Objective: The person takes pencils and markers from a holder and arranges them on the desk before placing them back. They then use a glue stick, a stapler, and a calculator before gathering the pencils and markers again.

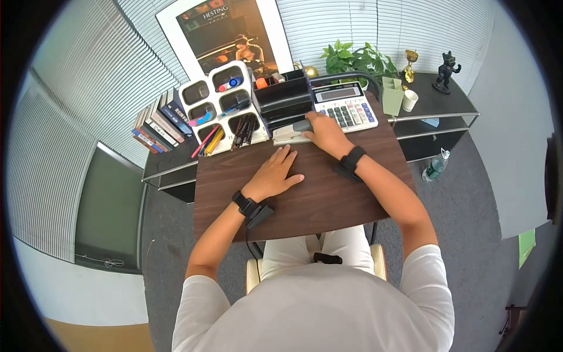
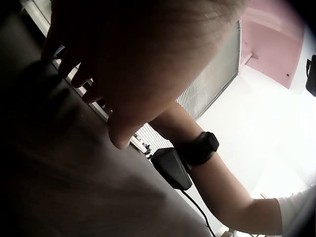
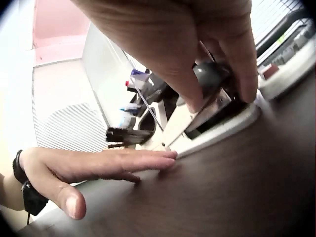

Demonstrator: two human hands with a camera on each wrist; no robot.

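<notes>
Your pale shirt (image 1: 328, 311) fills the near edge, with the dark wooden desk (image 1: 328, 199) just beyond it. Toward the far side of the desktop, your right hand (image 1: 329, 136) has a narrow grip on the grey upper part of what looks like a stapler (image 1: 284, 133), thumb on one side and fingers on the other. Its long white base appears to rest on the desk, in front of the black tray (image 1: 285, 108), with the white pen organiser (image 1: 212, 95) to its left and the calculator (image 1: 346, 108) to its right. Your left hand (image 1: 272, 176) lies palm down, nearer and to the left, fingers spread wide and thumb out; its fingertips are near the stapler's left end, though you cannot tell whether they touch it. It holds nothing.

You seem to be at the step of handling the stapler at its place by the organiser, either taking hold of it or settling it there; one moment does not show which. If you are lifting it, the next move calls for a firm pinch and a raise toward you, clear of the calculator. If you are placing it, check the base sits flat, then open your fingers and draw back without dragging it.
</notes>
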